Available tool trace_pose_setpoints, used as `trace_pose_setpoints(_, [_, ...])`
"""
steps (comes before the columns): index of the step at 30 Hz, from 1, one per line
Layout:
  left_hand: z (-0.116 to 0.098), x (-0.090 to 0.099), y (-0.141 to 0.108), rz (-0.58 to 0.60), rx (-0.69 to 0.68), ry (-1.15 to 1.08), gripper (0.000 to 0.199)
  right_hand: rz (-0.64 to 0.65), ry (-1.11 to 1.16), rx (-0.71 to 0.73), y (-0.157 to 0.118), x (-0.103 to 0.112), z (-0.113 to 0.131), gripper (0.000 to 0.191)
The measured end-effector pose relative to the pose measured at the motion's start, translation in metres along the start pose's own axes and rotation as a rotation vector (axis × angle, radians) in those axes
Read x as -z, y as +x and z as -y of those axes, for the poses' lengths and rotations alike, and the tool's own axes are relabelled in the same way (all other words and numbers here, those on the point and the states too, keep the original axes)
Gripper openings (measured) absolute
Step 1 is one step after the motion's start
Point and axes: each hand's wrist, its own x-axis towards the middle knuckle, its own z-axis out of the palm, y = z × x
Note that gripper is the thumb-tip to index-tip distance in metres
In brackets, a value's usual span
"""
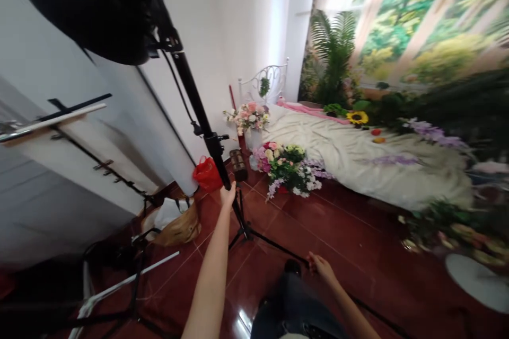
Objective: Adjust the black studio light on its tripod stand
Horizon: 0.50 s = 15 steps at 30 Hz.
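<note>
My left hand [228,194] is wrapped round the black pole [194,92] of a light stand, below its clamp joint. A large black lamp head [99,5] tops the pole, and the stand's legs spread on the red tiled floor. My right hand [319,265] hangs low over the floor, near one leg of the stand; its fingers look curled, and what they hold, if anything, is too small to make out.
A bed [338,148] with cream cloth lies behind, strewn with flowers. A bouquet [288,169] stands on the floor beside it. Left are a red bag [207,174], a woven bag [178,228] and another stand with a white bar [139,274]. A round white object [477,280] is right.
</note>
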Motion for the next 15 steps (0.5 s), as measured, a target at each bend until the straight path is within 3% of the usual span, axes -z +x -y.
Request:
trace_pose_setpoints(5, [-0.012, -0.002, -0.011, -0.045, 0.038, 0.05, 0.031, -0.221, 0.162, 0.011, -0.022, 0.068, -0.001, 0.033])
trace_pose_setpoints(11, [-0.021, -0.009, -0.011, -0.057, -0.047, 0.132, 0.028, -0.394, 0.337, 0.121, -0.02, 0.135, 0.015, 0.041])
trace_pose_setpoints(15, [-0.021, -0.018, -0.013, -0.178, -0.113, 0.228, 0.032, -0.65, 0.419, 0.278, -0.021, 0.21, 0.036, 0.048])
